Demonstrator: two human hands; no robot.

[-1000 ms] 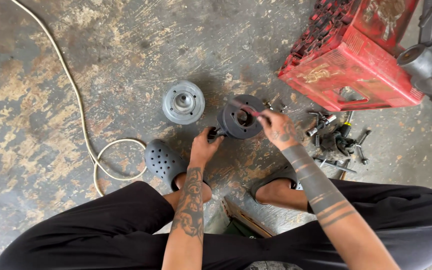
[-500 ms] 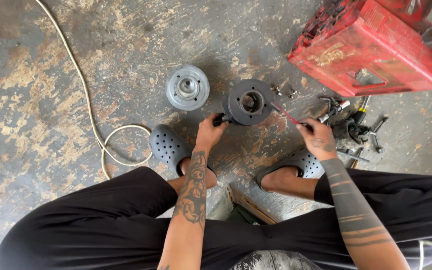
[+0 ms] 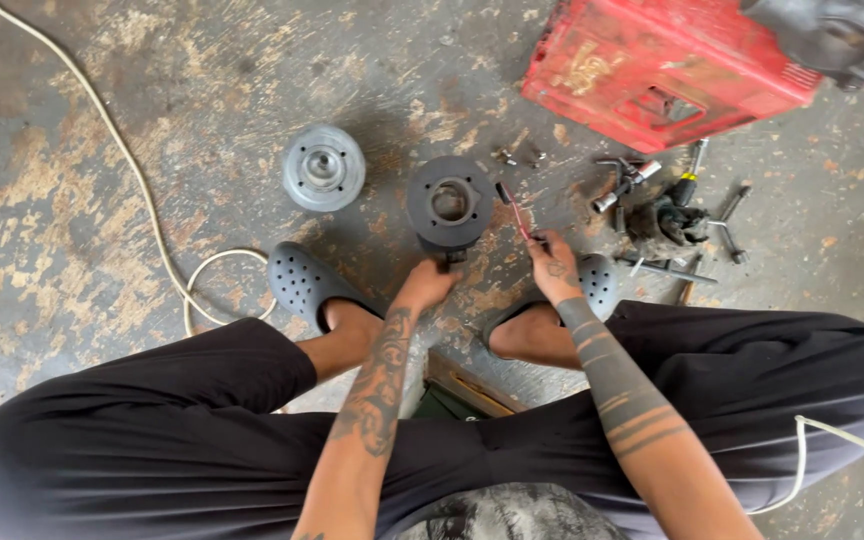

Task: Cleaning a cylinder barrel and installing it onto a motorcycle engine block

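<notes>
Floor: worn grey concrete (image 3: 102, 330) with rusty patches, seen from above a squatting person in black trousers.
Left hand (image 3: 427, 283): closed on the near edge of a dark round metal part (image 3: 450, 203), which lies flat on the floor in front of the feet.
Right hand (image 3: 555, 266): pinched on a thin red-handled tool (image 3: 514, 208), whose tip points toward the right rim of the part.
Second part: a lighter grey disc (image 3: 324, 167), left of the dark one, apart from it.
Right side: a red crate (image 3: 664, 68); loose sockets and wrenches (image 3: 667, 205) below it.
Left side: a white cable (image 3: 142, 190) with a loop.
Feet: dark perforated clogs (image 3: 302, 285).
</notes>
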